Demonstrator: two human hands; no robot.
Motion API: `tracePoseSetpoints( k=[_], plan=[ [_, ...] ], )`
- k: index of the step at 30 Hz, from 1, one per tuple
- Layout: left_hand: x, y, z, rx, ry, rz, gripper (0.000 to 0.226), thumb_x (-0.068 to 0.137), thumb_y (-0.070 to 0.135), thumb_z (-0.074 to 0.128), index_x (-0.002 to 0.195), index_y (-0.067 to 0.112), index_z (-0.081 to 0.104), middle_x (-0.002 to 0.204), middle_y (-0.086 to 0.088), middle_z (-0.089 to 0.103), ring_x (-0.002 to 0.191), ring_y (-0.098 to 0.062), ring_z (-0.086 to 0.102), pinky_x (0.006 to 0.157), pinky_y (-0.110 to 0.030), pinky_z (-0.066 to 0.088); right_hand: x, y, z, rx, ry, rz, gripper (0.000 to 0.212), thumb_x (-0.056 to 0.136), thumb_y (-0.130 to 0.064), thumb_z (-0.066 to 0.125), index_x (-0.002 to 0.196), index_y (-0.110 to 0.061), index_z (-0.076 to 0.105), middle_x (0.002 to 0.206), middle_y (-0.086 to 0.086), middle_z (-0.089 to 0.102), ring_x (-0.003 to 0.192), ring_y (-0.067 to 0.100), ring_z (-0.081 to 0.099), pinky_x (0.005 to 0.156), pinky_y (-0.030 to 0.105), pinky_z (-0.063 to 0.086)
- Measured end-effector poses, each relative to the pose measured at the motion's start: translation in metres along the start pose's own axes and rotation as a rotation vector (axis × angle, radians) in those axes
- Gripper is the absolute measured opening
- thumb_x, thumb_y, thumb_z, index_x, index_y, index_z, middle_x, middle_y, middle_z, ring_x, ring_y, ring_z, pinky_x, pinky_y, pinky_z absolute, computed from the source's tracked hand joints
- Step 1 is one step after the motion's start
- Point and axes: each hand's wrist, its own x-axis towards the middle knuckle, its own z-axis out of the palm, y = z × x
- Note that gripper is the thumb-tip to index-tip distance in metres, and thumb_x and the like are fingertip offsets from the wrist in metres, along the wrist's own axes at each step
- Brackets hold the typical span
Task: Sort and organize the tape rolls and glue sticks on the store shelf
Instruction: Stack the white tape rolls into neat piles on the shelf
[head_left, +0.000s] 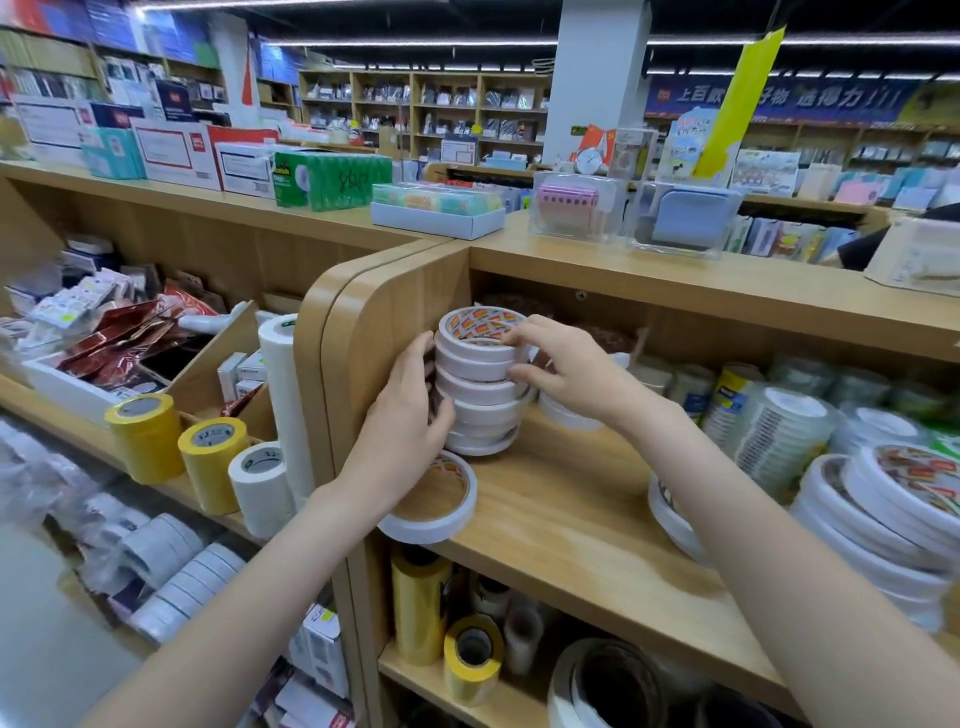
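A stack of several white tape rolls (480, 384) stands on the wooden shelf board (566, 499), close to the shelf's rounded left wall. My left hand (410, 410) cups the stack's left side, fingers curled against the lower rolls. From the right, my right hand (558, 371) grips the upper rolls, fingertips on the top roll's rim. One larger white roll (434, 501) lies flat at the board's front left corner, below my left wrist. A further white roll (566, 413) is partly hidden behind my right hand. I see no glue sticks.
Piles of flat white rolls (872, 514) and clear tape packs (774, 436) fill the shelf's right side. Yellow tape rolls (179, 441) and a tall white roll (283, 395) stand on the left shelf unit. Gold and yellow rolls (447, 629) sit on the shelf below.
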Motion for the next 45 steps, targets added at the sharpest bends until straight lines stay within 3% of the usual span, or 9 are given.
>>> tracePoseSetpoints(
  k=[3, 9, 15, 21, 28, 35, 39, 43, 45],
  plan=[
    [-0.001, -0.001, 0.000, 0.068, -0.049, 0.024, 0.060, 0.092, 0.015, 0.055, 0.144, 0.016, 0.025, 0.145, 0.002, 0.033, 0.111, 0.009, 0.037, 0.093, -0.008, 0.031, 0.002, 0.001, 0.000, 0.009, 0.024, 0.007, 0.017, 0.086, -0.012, 0.062, 0.102, -0.006, 0.060, 0.097, 0.001, 0.053, 0.087, 0.016, 0.050, 0.074, 0.021, 0.035],
    [0.000, 0.001, -0.002, 0.141, -0.092, 0.064, 0.053, 0.092, 0.016, 0.055, 0.141, 0.018, 0.034, 0.149, 0.003, 0.024, 0.115, 0.004, 0.038, 0.089, 0.006, 0.018, -0.021, 0.007, -0.032, -0.074, 0.133, 0.034, 0.013, 0.084, -0.009, 0.065, 0.096, -0.008, 0.062, 0.091, -0.007, 0.050, 0.080, 0.010, 0.049, 0.069, 0.013, 0.032],
    [0.004, 0.002, 0.004, 0.206, -0.040, 0.106, 0.029, 0.091, 0.014, 0.056, 0.120, 0.010, 0.057, 0.144, -0.003, 0.035, 0.132, -0.017, 0.034, 0.105, -0.027, 0.029, -0.051, 0.034, -0.040, -0.212, 0.158, 0.229, 0.016, 0.085, -0.011, 0.062, 0.100, -0.006, 0.064, 0.092, 0.001, 0.054, 0.084, 0.017, 0.053, 0.075, 0.027, 0.041],
    [0.008, 0.002, 0.007, 0.225, -0.052, 0.110, 0.023, 0.091, 0.015, 0.056, 0.113, 0.011, 0.060, 0.137, -0.004, 0.044, 0.129, -0.019, 0.035, 0.105, -0.028, 0.029, -0.026, 0.057, -0.027, -0.096, 0.245, 0.408, 0.021, 0.087, -0.017, 0.060, 0.108, -0.012, 0.060, 0.098, 0.002, 0.052, 0.088, 0.017, 0.053, 0.075, 0.024, 0.037],
    [0.006, -0.001, 0.006, 0.233, -0.056, 0.115, 0.023, 0.093, 0.016, 0.054, 0.115, 0.012, 0.059, 0.134, -0.004, 0.045, 0.128, -0.017, 0.036, 0.103, -0.025, 0.028, -0.034, 0.060, -0.016, 0.015, 0.348, 0.407, 0.023, 0.088, -0.025, 0.060, 0.109, -0.014, 0.063, 0.091, 0.003, 0.047, 0.076, 0.011, 0.049, 0.073, 0.023, 0.037],
    [0.006, -0.003, 0.008, 0.275, -0.073, 0.158, 0.029, 0.087, 0.021, 0.064, 0.111, 0.006, 0.059, 0.131, -0.008, 0.050, 0.133, -0.026, 0.034, 0.107, -0.031, 0.026, -0.030, 0.056, -0.009, -0.260, 0.342, 0.437, 0.037, 0.094, -0.024, 0.050, 0.130, -0.014, 0.052, 0.112, 0.006, 0.052, 0.095, 0.025, 0.056, 0.074, 0.034, 0.044],
    [0.007, -0.002, 0.007, 0.304, -0.105, 0.180, 0.027, 0.087, 0.025, 0.064, 0.107, 0.009, 0.056, 0.122, -0.002, 0.056, 0.136, -0.025, 0.028, 0.106, -0.026, 0.022, -0.033, 0.037, 0.001, -0.365, 0.382, 0.127, 0.032, 0.087, -0.007, 0.059, 0.120, -0.005, 0.058, 0.116, 0.010, 0.059, 0.083, 0.031, 0.064, 0.059, 0.033, 0.051],
    [0.004, -0.003, 0.005, 0.363, -0.108, 0.200, 0.026, 0.085, 0.026, 0.065, 0.103, 0.010, 0.056, 0.113, -0.002, 0.058, 0.132, -0.026, 0.033, 0.101, -0.031, 0.033, 0.002, 0.019, 0.004, -0.098, 0.238, 0.130, 0.041, 0.090, -0.004, 0.052, 0.131, -0.008, 0.048, 0.131, 0.007, 0.052, 0.113, 0.025, 0.054, 0.093, 0.032, 0.044],
    [0.002, -0.002, 0.004, 0.391, -0.106, 0.221, 0.025, 0.084, 0.026, 0.065, 0.101, 0.010, 0.057, 0.110, -0.002, 0.059, 0.129, -0.026, 0.036, 0.098, -0.030, 0.035, 0.024, 0.020, 0.008, -0.091, 0.147, 0.202, 0.045, 0.091, -0.001, 0.049, 0.135, -0.010, 0.044, 0.134, 0.008, 0.048, 0.119, 0.026, 0.049, 0.098, 0.036, 0.041]
  ],
)
